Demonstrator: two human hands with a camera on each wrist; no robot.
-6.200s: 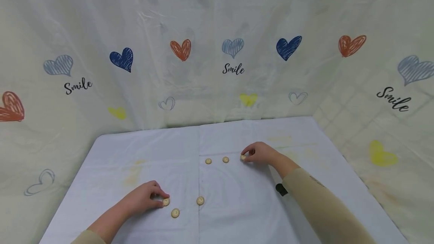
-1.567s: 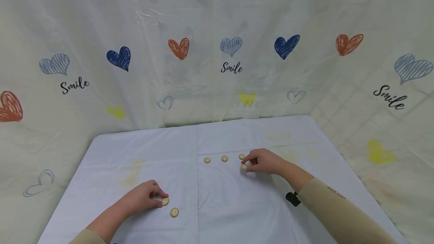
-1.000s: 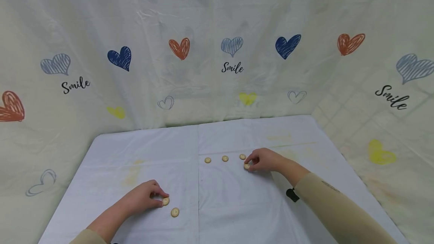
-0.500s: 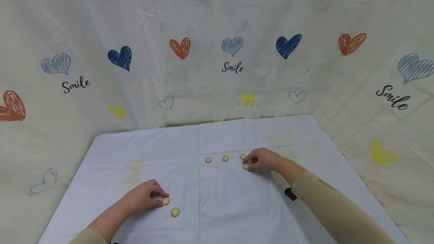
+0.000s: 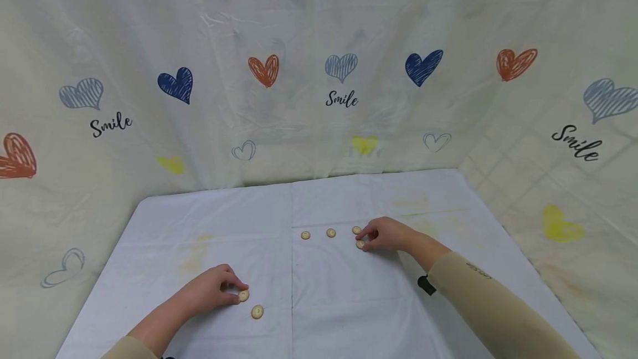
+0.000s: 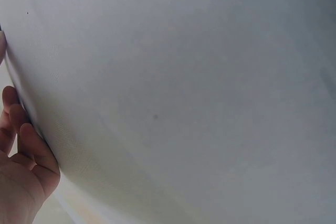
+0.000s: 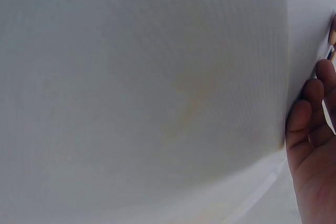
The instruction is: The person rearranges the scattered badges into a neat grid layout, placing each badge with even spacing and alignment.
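Note:
In the head view my left hand (image 5: 211, 291) pinches a round wooden button (image 5: 243, 295) against the white cloth at front left. A second wooden button (image 5: 257, 312) lies just to its right and nearer to me. My right hand (image 5: 389, 234) pinches another button (image 5: 360, 244) between thumb and finger, down at the cloth. Right above it sits the end button (image 5: 356, 230) of a short row. Left of that, the row has a middle button (image 5: 331, 232) and a left button (image 5: 305, 235). Both wrist views show curled fingers at their edges; the left one shows no button.
White cloth (image 5: 239, 220) with a centre crease and faint yellow stains covers the table. A pale curtain (image 5: 294, 115) printed with hearts and "Smile" hangs behind it. A small black object (image 5: 426, 285) is by the right sleeve.
Over six seconds, the right hand left the row's end button, and the button near the centre crease is gone from there. Lately its held button shifted only slightly. My left hand has stayed put.

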